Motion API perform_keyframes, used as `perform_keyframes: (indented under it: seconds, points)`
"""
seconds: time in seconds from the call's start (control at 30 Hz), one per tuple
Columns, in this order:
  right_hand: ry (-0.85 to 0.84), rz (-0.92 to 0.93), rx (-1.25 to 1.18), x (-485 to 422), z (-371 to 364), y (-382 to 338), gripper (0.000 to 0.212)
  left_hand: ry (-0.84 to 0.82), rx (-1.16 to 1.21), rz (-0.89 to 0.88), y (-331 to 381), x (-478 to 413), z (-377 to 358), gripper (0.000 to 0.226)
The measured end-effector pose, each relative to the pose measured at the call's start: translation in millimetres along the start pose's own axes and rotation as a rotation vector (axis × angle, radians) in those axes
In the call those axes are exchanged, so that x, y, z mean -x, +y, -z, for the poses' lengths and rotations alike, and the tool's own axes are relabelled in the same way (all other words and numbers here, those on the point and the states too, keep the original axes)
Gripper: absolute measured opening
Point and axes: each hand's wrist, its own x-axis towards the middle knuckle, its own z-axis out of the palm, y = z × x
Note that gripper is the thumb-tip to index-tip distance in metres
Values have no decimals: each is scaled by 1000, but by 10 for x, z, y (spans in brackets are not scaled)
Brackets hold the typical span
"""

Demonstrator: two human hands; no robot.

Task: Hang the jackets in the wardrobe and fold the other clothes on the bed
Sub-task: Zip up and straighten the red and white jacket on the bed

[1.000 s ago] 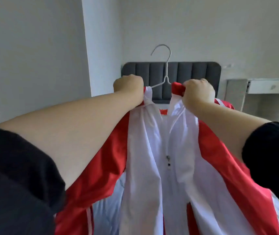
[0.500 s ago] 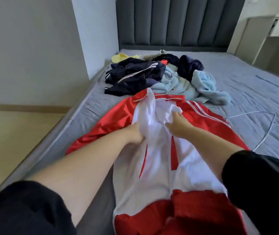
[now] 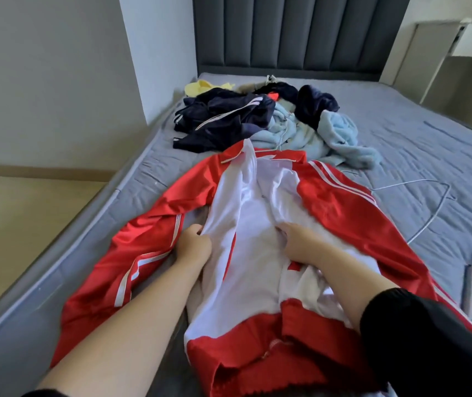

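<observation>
My left hand [image 3: 193, 245] pinches the left edge of the red jacket [image 3: 343, 202]'s white lining. My right hand [image 3: 297, 242] curls into the right flap, its fingertips buried in cloth. A second ago the red jacket was held aloft on its hanger. It now lies open on the near side of the bed [image 3: 429, 133], and the wire hanger [image 3: 412, 181] lies just to its right. White stripes run down the sleeves, but any label is too small to read. The hem is cut off at the frame's near edge.

The left hand [image 3: 193, 249] and right hand [image 3: 297, 243] bury their fingertips in the jacket [image 3: 343, 207]; its hem is cut off at the bottom, its sleeve hides part of the wire hanger [image 3: 422, 228]
</observation>
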Motion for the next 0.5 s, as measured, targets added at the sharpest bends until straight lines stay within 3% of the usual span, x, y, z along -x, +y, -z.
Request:
perform_keyframes:
  seconds: [0.07,0.17,0.27,0.37,0.5]
  points:
    - [40,-87,144,37,104,146,44,63,-52,3,-56,-69,115,7]
    - [-9,-291,324,140,234,368,56,84,-129,46,-199,-210,245,14]
    - [-54,-346,466,198,324,371,59,87,-208,-22,-245,-228,244,23]
    - [-82,-299,604,183,361,155,63,68,-339,-161,-274,-191,194,8]
    - [-32,-13,572,155,275,-269,62,18,-585,-423,-337,-131,199,20]
